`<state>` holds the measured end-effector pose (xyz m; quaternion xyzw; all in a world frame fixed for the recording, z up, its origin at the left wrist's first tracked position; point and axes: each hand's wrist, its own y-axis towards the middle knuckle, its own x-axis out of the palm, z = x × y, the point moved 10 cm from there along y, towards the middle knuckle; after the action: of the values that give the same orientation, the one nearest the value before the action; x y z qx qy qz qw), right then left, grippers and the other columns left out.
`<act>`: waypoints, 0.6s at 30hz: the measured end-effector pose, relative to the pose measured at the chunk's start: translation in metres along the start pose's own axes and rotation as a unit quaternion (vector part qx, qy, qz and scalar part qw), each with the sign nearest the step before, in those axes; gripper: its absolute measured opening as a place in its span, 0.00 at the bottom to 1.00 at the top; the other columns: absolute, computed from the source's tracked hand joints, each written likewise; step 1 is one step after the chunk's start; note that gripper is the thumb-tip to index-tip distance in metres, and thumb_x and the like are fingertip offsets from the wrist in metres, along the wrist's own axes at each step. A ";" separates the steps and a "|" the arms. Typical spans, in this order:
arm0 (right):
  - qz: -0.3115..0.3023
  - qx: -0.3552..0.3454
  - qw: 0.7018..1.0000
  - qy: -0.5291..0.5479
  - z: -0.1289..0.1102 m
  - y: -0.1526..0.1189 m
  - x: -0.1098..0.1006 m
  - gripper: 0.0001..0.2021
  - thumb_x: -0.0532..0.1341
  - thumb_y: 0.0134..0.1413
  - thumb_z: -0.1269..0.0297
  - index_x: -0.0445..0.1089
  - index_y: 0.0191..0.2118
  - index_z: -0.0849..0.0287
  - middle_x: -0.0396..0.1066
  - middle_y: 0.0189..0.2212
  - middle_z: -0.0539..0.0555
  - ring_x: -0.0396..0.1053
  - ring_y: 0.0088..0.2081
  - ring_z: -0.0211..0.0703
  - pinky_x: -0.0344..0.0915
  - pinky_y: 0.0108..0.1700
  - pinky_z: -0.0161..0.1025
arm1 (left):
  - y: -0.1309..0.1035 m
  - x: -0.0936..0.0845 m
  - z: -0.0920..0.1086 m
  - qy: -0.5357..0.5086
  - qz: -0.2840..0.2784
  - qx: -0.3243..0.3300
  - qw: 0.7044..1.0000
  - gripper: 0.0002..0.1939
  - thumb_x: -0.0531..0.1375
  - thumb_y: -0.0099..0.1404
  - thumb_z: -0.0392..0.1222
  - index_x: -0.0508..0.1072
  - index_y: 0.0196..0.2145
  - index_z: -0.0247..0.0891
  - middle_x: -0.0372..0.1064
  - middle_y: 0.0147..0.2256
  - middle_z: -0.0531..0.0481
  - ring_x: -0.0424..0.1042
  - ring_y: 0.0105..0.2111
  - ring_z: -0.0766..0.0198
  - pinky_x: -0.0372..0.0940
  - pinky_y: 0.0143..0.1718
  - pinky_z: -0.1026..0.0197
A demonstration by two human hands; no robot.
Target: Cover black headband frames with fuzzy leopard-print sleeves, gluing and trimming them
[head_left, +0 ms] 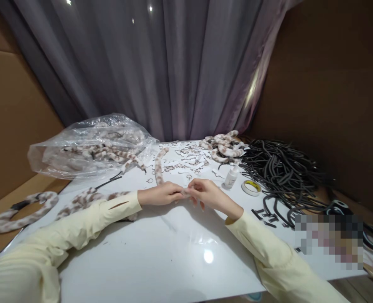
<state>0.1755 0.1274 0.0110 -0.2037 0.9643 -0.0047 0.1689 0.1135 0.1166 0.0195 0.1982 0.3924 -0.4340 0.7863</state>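
Near the middle of the white table [161, 261], my left hand [163, 193] and my right hand [205, 193] meet at the fingertips. Both are pinched on the end of a brown-and-white furry strip [159, 166], a small pale bit of which shows between them. The strip's longer part rises behind my left hand and curves away toward the back. Most of the pinched end is hidden by my fingers.
A clear plastic bag [91, 147] of furry strips lies back left, a furry ring [25, 212] at far left. Small metal pieces [189, 158], furry rings [226, 147], a white bottle [231, 176], a tape roll [251, 188] and black tubes [278, 168] lie beyond and right.
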 end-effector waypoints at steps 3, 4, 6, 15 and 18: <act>0.008 -0.033 0.998 -0.044 -0.005 -0.003 0.000 0.06 0.57 0.52 0.70 0.64 0.25 0.61 0.65 0.13 0.45 0.60 0.12 0.31 0.56 0.16 0.29 | 0.000 0.003 0.000 0.024 0.001 0.004 1.000 0.15 0.46 0.68 0.43 0.69 0.38 0.33 0.68 0.29 0.49 0.66 0.29 0.66 0.58 0.31 0.67; 0.016 -0.044 0.997 -0.057 -0.007 -0.004 -0.001 0.07 0.56 0.52 0.71 0.64 0.24 0.61 0.63 0.12 0.45 0.59 0.12 0.31 0.56 0.17 0.29 | 0.000 0.003 0.000 0.031 0.006 0.004 1.000 0.15 0.46 0.69 0.43 0.69 0.39 0.33 0.68 0.29 0.49 0.66 0.29 0.65 0.57 0.31 0.67; 0.031 -0.063 0.994 -0.079 -0.011 -0.007 -0.003 0.08 0.56 0.52 0.72 0.65 0.23 0.61 0.61 0.10 0.44 0.58 0.12 0.31 0.56 0.19 0.29 | 0.000 0.003 0.000 0.049 0.012 0.006 0.999 0.15 0.46 0.69 0.44 0.68 0.39 0.33 0.67 0.29 0.49 0.66 0.29 0.66 0.57 0.30 0.67; 0.079 -0.074 0.983 -0.147 -0.015 -0.007 -0.007 0.08 0.56 0.50 0.73 0.64 0.22 0.60 0.61 0.10 0.44 0.58 0.13 0.32 0.56 0.22 0.31 | -0.002 0.004 -0.003 0.205 0.029 0.076 0.975 0.15 0.44 0.70 0.41 0.67 0.34 0.34 0.68 0.31 0.48 0.67 0.31 0.66 0.59 0.33 0.67; 0.092 -0.062 0.980 -0.165 -0.013 -0.006 -0.011 0.08 0.56 0.50 0.72 0.63 0.22 0.60 0.61 0.10 0.45 0.58 0.14 0.33 0.56 0.23 0.31 | -0.003 -0.004 -0.023 0.258 0.040 0.075 0.962 0.14 0.45 0.70 0.41 0.68 0.35 0.34 0.69 0.33 0.45 0.67 0.35 0.61 0.59 0.40 0.61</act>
<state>0.1835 0.1251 0.0271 -0.1222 0.9360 0.1049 0.3129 0.0996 0.1324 0.0082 0.3774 0.5401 -0.3643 0.6582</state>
